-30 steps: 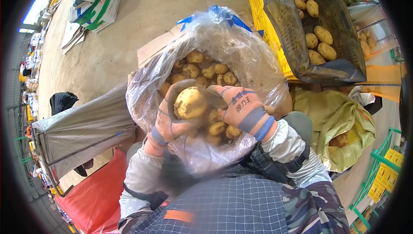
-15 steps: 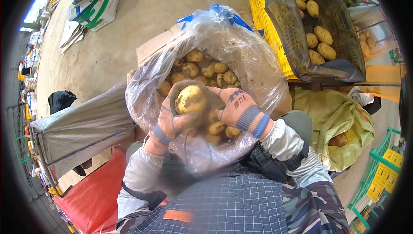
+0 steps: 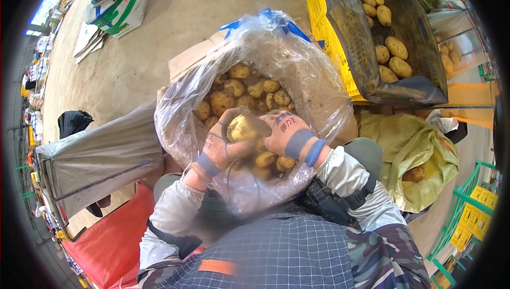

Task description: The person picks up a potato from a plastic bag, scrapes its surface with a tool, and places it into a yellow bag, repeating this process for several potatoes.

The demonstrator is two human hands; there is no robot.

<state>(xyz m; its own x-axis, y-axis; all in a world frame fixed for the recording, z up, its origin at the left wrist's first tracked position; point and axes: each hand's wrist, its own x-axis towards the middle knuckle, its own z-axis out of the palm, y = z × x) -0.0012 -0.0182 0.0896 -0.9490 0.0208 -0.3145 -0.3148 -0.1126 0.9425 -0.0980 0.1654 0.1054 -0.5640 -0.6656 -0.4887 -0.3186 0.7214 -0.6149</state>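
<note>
My left hand [image 3: 219,144], in an orange glove with a grey-blue cuff, is wrapped round a yellow potato [image 3: 240,129] with dark dirt on its skin. My right hand [image 3: 289,134] wears a matching glove; its bent, dirt-darkened fingers press at the potato's right side, and their tips are partly hidden. Both hands are over a box lined with a clear plastic bag [image 3: 180,116]. Several soil-marked potatoes [image 3: 222,101] lie inside the bag, below and beyond my hands.
A yellow crate [image 3: 326,34] with a dark liner holds potatoes at the upper right. Right of my knee is an olive-green sack [image 3: 406,148] with potatoes inside. A grey-covered frame [image 3: 101,156] and a red sheet [image 3: 109,241] are on the left. Cartons [image 3: 125,10] stand farther back.
Both hands have lowered slightly toward the bag with the potato. My right hand has shifted a little to the left, closer against the potato.
</note>
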